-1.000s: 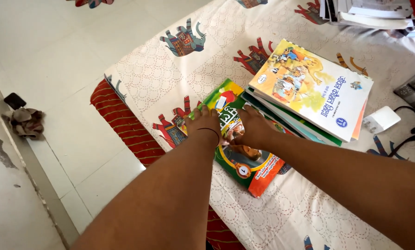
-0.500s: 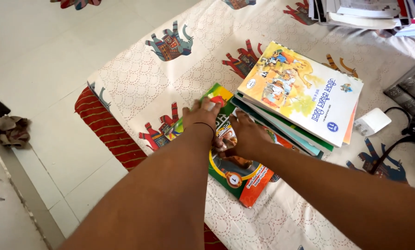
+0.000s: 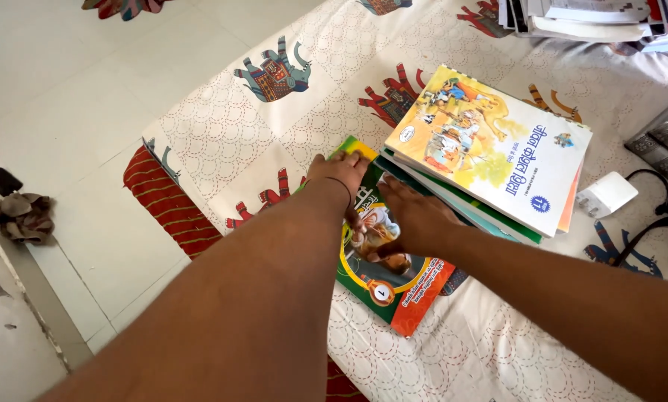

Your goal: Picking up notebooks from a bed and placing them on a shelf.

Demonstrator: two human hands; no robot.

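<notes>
Your green book (image 3: 382, 268) with an orange lower corner lies flat and closed on the patterned sheet. Its upper right edge tucks under the stack of books (image 3: 490, 149).

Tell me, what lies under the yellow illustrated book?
Under the yellow book several more books are stacked; only their edges show, covers hidden. Beneath lies the elephant-print cloth.

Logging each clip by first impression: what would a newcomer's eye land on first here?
Both hands, the left hand and right hand, lie flat on a green-and-orange book in mid-frame. Right of them sits a stack of books topped by a yellow illustrated book. All rest on a cream bedsheet printed with colourful elephants, beside a pale tiled floor.
</notes>
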